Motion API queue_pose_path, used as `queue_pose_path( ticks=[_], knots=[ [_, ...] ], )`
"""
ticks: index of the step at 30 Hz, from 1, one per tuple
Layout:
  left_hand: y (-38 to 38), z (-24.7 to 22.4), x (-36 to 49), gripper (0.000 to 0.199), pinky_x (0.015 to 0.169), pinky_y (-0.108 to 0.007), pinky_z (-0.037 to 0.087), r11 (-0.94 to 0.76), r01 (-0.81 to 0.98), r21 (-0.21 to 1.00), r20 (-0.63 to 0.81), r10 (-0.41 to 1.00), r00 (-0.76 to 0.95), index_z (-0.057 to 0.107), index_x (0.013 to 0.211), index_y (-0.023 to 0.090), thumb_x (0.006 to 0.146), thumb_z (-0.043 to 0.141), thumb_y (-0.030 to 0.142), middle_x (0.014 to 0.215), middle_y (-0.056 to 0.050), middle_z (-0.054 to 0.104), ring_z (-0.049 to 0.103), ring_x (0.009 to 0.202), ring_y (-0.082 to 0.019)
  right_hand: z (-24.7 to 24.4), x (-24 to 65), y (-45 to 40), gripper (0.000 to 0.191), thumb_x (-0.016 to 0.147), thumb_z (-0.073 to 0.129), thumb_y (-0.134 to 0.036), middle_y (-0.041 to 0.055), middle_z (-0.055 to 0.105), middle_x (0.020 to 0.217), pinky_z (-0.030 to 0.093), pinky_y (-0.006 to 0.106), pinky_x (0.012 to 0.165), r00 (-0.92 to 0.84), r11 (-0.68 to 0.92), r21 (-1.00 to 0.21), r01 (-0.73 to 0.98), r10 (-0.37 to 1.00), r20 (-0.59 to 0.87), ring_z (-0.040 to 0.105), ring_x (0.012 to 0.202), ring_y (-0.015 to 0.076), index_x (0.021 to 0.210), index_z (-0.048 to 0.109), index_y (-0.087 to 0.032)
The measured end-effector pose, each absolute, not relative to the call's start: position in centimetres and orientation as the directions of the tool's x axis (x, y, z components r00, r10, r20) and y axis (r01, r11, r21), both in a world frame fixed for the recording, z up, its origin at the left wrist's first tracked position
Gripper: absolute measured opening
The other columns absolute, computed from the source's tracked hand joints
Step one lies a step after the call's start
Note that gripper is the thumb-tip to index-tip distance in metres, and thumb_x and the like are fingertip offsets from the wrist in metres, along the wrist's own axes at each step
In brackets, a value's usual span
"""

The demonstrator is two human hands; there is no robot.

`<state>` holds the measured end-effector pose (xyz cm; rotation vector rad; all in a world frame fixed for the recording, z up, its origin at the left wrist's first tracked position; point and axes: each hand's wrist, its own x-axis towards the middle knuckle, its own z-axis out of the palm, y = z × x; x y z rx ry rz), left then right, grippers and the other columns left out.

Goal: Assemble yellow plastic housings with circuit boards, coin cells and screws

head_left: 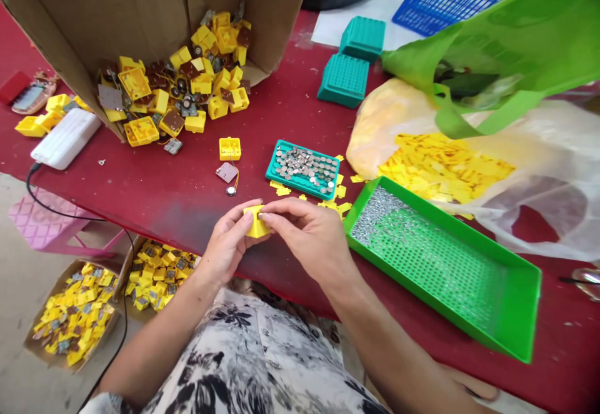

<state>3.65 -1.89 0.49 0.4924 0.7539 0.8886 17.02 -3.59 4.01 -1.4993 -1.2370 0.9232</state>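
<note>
Over the front edge of the red table, my left hand (227, 239) grips a small yellow plastic housing (257, 224). My right hand (309, 232) meets it from the right, thumb and fingers pinched at the housing's upper side; whatever sits between those fingertips is too small to make out. Just beyond lies an open yellow housing (229, 149) wired to a small board (227, 172) and a round silver part (230, 191). A teal tray (272, 173) holding many round button cells (304, 165) stands past my right hand, with flat yellow pieces (281, 190) scattered around it.
A tipped cardboard box (140, 7) spills yellow housings at the back left, beside a white power bank (65, 137). At right are a green tray (510, 314) of small metal pieces, a plastic bag (375, 120) of yellow parts, and teal baskets (344, 79). Filled boxes (35, 342) stand on the floor.
</note>
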Motion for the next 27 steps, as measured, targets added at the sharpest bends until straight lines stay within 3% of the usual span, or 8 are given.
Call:
queue_pose_path(
  ticks=[7,11,13,17,23,27],
  knots=[
    [-1.9,0.1,3.5,0.037,0.083,-0.03,0.054,0.513,-0.528,0.677,-0.295,0.846,0.443,0.072,0.108,0.019,0.077,0.078,0.038,0.103,-0.007,0.073,0.067,0.089,-0.017,4.6,16.8,-2.8,0.007,0.07,0.064,-0.022,-0.0008,0.061,0.069,0.045,0.028,0.058,0.162,-0.158,-0.894,0.419,0.982,-0.098,0.056,0.062,0.0127,0.074,0.059,-0.019],
    [-1.7,0.0,3.1,0.035,0.079,-0.029,0.057,0.579,-0.549,0.603,-0.331,0.808,0.488,0.073,0.108,0.018,0.078,0.077,0.035,0.104,-0.008,0.074,0.069,0.089,-0.017,5.3,18.2,-2.3,0.017,0.067,0.07,-0.031,-0.0012,0.059,0.067,0.043,0.026,0.053,0.158,-0.094,-0.936,0.34,0.987,-0.042,0.052,0.058,0.0118,0.071,0.058,-0.02],
    [-1.5,0.1,2.9,0.036,0.076,-0.028,0.058,0.604,-0.557,0.57,-0.347,0.792,0.503,0.073,0.109,0.017,0.078,0.077,0.033,0.102,-0.009,0.075,0.07,0.088,-0.018,5.2,19.9,-2.0,0.017,0.07,0.069,-0.035,-0.0002,0.062,0.068,0.046,0.028,0.056,0.287,-0.048,-0.941,0.335,0.956,0.053,0.056,0.06,0.0134,0.074,0.06,-0.021],
    [-1.3,0.6,2.8,0.035,0.074,-0.026,0.06,0.622,-0.544,0.562,-0.363,0.777,0.514,0.071,0.112,0.014,0.081,0.073,0.031,0.104,-0.011,0.076,0.072,0.09,-0.02,3.7,23.9,-1.4,0.016,0.075,0.063,-0.034,0.0039,0.066,0.075,0.05,0.037,0.07,0.538,-0.091,-0.794,0.601,0.781,0.317,0.06,0.067,0.0181,0.079,0.066,-0.019],
    [-0.8,1.0,2.8,0.036,0.073,-0.026,0.061,0.6,-0.535,0.595,-0.378,0.796,0.473,0.068,0.115,0.012,0.085,0.07,0.031,0.106,-0.014,0.075,0.074,0.091,-0.022,1.3,26.4,-0.8,0.012,0.08,0.058,-0.019,0.0074,0.067,0.08,0.047,0.039,0.076,0.359,-0.143,-0.487,0.862,0.849,0.386,0.06,0.077,0.0219,0.078,0.069,-0.018],
    [-0.4,0.9,3.2,0.036,0.072,-0.026,0.062,0.59,-0.531,0.609,-0.384,0.804,0.453,0.068,0.115,0.011,0.084,0.07,0.031,0.106,-0.014,0.076,0.074,0.09,-0.022,0.0,26.0,-0.4,0.014,0.081,0.058,-0.016,0.0084,0.061,0.082,0.046,0.039,0.077,0.318,-0.136,-0.43,0.892,0.867,0.384,0.056,0.084,0.0234,0.078,0.071,-0.018]
  ],
)
